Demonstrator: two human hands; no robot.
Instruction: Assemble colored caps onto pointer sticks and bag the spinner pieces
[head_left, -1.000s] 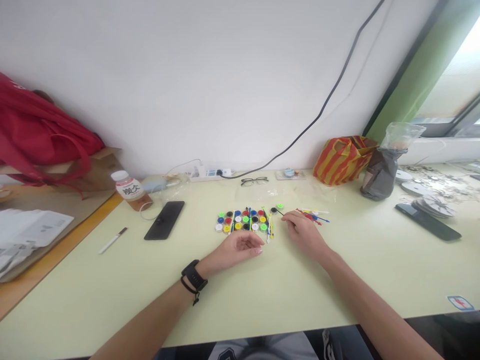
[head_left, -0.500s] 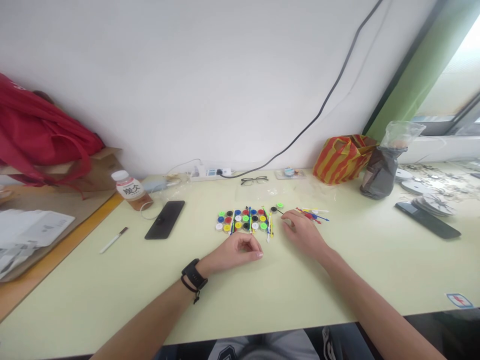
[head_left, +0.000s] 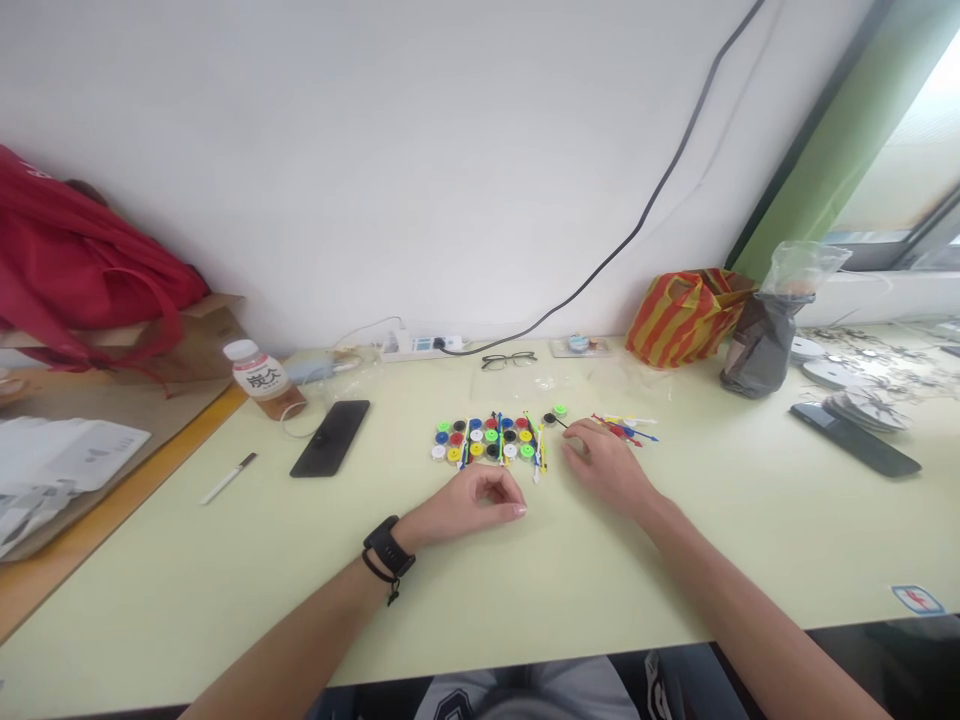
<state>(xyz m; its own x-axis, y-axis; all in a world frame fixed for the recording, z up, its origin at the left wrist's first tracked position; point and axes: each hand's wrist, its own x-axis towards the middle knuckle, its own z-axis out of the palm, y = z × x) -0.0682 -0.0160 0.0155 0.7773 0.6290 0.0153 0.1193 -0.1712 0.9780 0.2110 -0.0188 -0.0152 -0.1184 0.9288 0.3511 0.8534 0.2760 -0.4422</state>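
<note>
Head camera: from here I see the right hand (head_left: 607, 465) pinching a thin, dark, straight pointer (head_left: 560, 423), its far end at a round black piece (head_left: 550, 419) just beside a bright green one (head_left: 559, 411). The left hand (head_left: 474, 502) is curled; I cannot tell whether its fingertips meet. Near it, glossy multicoloured round pieces (head_left: 491, 436) lie in three rows on the pale table (head_left: 570, 590).

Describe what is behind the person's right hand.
Beyond the right hand, slightly to its right, lies a loose pile of red, blue, yellow and white arrows. The hand covers the table directly beneath it, so anything there cannot be seen.
</note>
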